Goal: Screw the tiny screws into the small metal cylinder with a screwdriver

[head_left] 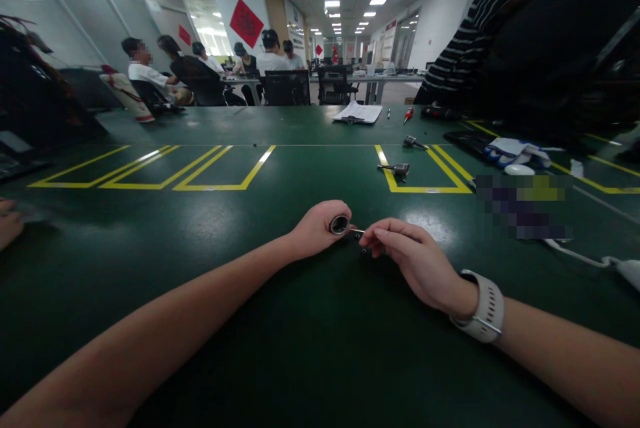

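My left hand [316,231] is wrapped round a metal cylindrical part [339,225], whose hollow round end faces me. Between the fingertips of my right hand [417,261] is a thin metal rod [355,230] that reaches across to the side of this part. Whether its tip sits inside the part, I cannot make out. Small dark pieces, perhaps nuts or screws [363,251], lie on the green table [320,348] just below the rod. Farther back, a similar cylindrical part with a shaft [400,170] rests by the yellow tape, and a second shafted part [414,142] lies behind it.
A clipboard with papers [358,113], a red screwdriver [409,115] and a pen [389,113] lie toward the back. Gloves [517,150] and a white cable [575,255] are on the right. Another person's hand [9,221] shows at the left edge; a person in striped sleeves [463,48] is at right.
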Available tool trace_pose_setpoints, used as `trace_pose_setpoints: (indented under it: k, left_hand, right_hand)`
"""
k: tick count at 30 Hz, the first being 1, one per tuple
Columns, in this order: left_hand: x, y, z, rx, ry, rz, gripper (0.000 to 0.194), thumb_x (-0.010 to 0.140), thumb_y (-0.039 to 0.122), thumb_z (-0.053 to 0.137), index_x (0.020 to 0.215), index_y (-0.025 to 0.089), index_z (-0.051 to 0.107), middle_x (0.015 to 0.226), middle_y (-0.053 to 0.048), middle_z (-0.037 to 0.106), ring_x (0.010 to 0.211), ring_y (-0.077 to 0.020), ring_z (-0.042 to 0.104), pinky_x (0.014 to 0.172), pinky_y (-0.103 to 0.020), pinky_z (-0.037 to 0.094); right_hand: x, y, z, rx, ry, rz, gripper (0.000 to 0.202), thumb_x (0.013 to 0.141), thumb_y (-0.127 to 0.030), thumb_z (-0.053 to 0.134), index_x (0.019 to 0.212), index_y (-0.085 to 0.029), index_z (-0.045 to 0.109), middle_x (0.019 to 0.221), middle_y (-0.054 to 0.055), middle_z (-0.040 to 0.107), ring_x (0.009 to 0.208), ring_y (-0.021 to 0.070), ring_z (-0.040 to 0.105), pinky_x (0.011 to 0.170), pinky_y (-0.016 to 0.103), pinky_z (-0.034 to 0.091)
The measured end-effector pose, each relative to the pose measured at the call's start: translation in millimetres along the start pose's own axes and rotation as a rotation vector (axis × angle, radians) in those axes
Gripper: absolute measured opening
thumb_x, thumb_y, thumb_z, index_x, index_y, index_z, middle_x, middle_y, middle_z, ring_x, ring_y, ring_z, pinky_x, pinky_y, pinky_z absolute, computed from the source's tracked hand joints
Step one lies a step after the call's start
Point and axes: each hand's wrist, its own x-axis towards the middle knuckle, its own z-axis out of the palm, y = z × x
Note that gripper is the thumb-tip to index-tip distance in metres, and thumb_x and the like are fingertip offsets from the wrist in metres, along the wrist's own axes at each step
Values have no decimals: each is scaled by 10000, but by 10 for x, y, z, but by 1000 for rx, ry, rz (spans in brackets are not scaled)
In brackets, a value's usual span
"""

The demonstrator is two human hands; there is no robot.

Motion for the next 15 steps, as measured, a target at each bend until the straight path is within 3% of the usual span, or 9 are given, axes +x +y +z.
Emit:
trace_pose_setpoints:
  k: [5,12,15]
  left_hand:
    - [4,4,-7,-25,10,15,148,768,220,573,680,167,466,659,36,458,603,-97,429,584,-231,345]
    - [13,-16,13,-48,138,-79,213,770,299,596,670,169,459,658,35,462,607,-99,438,567,-226,355]
    - [11,-19,10,-46,130,-82,204,770,294,593,673,169,464,667,31,474,614,-101,447,573,-229,363]
  right_hand:
    - [34,22,-18,211,-33,85,147,823,-243,544,818,-178,675,862,45,645,820,162,568,721,308,424]
    - [6,-20,22,129,-16,53,138,822,-257,557,851,-195,677,918,50,645,863,176,564,737,315,433]
    - [3,-32,32,127,-22,64,138,821,-257,559,863,-203,679,941,50,646,876,178,564,743,318,439]
